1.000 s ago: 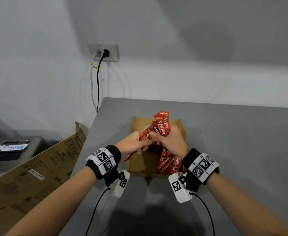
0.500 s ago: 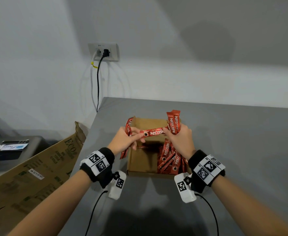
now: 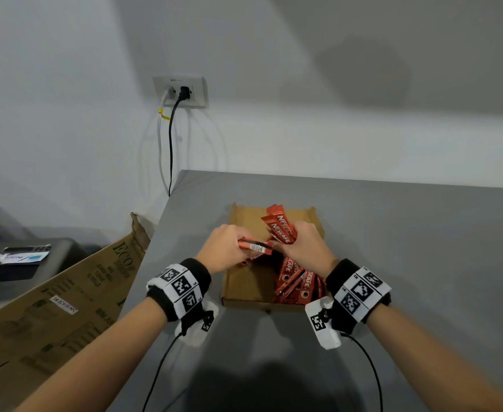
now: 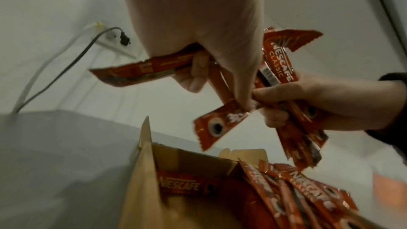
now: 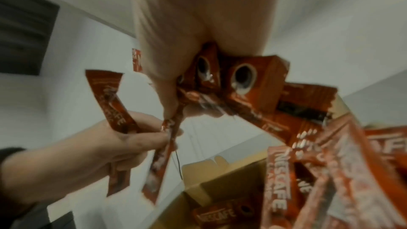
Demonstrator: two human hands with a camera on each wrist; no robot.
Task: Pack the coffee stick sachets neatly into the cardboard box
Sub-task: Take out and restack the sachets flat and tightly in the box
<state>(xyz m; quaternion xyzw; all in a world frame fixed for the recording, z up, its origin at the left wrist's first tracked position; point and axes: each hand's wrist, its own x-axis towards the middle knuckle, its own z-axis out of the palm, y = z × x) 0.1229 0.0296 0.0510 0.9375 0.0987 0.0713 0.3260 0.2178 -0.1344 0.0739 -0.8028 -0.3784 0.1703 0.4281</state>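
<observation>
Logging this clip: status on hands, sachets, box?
Left hand grips loose sachets. Right hand grips a bundle. Cardboard box part-filled, right side. Nothing in the way.

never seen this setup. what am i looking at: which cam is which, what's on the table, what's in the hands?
No robot: a person wearing a head camera, plus one camera on each wrist looking along the fingers. On the grey table sits an open cardboard box with red coffee stick sachets piled along its right side. The left hand holds a couple of sachets; the right hand has its grip on a bundle above the box. The wrist views show the same grasps from below, blurred.
</observation>
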